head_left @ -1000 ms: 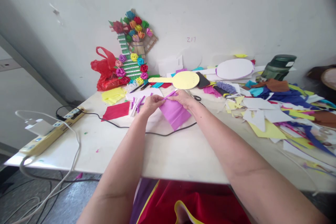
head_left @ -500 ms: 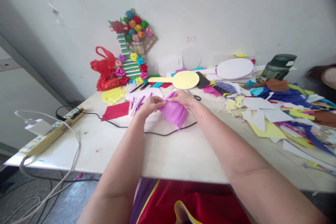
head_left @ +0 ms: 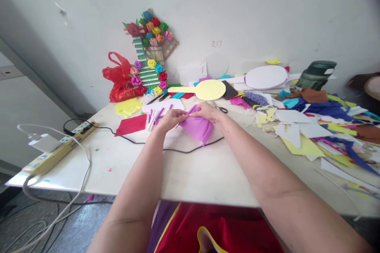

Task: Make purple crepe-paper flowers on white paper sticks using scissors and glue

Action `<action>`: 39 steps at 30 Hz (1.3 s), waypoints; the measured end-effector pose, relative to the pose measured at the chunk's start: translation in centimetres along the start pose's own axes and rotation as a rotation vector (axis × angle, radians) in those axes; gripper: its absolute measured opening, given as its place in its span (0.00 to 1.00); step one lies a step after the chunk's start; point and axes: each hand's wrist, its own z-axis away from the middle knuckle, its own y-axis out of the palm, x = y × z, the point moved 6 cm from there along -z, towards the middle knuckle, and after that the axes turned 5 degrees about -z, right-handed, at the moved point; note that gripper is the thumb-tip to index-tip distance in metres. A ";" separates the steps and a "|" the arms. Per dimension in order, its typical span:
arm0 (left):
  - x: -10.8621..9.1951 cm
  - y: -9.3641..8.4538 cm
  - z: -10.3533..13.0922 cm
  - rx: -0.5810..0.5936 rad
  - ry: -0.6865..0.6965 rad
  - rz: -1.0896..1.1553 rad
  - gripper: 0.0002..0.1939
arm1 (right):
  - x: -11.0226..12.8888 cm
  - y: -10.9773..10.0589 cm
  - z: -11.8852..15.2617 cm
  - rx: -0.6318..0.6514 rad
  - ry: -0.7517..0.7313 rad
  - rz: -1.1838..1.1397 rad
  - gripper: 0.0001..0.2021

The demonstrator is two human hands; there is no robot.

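A sheet of purple crepe paper (head_left: 197, 129) hangs from both hands above the middle of the table. My left hand (head_left: 173, 118) pinches its upper left edge. My right hand (head_left: 209, 112) is closed on the upper right part, where a thin rolled purple strip shows along the edge. Whether a stick lies inside the roll, I cannot tell. Left of my left hand lie several short purple and white sticks (head_left: 155, 118) beside a red paper piece (head_left: 131, 125). Scissors (head_left: 221, 108) lie just behind my right hand.
A black cable (head_left: 184, 152) crosses the table under the paper. At left sits a power strip (head_left: 53, 154). Behind are a yellow paddle-shaped board (head_left: 210, 90), a paper-flower decoration (head_left: 147, 75) and a red bag (head_left: 118, 81). Paper scraps (head_left: 314, 130) and a green bottle (head_left: 315, 76) occupy the right.
Both hands stay nearly in place. The right fingers have shifted slightly along the rolled edge, and the hanging purple paper has moved a little.
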 end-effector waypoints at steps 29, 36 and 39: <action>0.3 0.1 -0.2 -0.063 -0.083 0.107 0.16 | 0.8 0.1 0.5 0.014 -0.040 0.055 0.07; 0.6 0.1 -0.3 -0.089 -0.094 0.141 0.15 | 0.7 0.2 0.6 0.041 -0.029 0.025 0.07; 0.6 0.0 -0.2 -0.102 -0.100 0.119 0.13 | 0.8 0.2 0.4 0.037 -0.050 0.029 0.07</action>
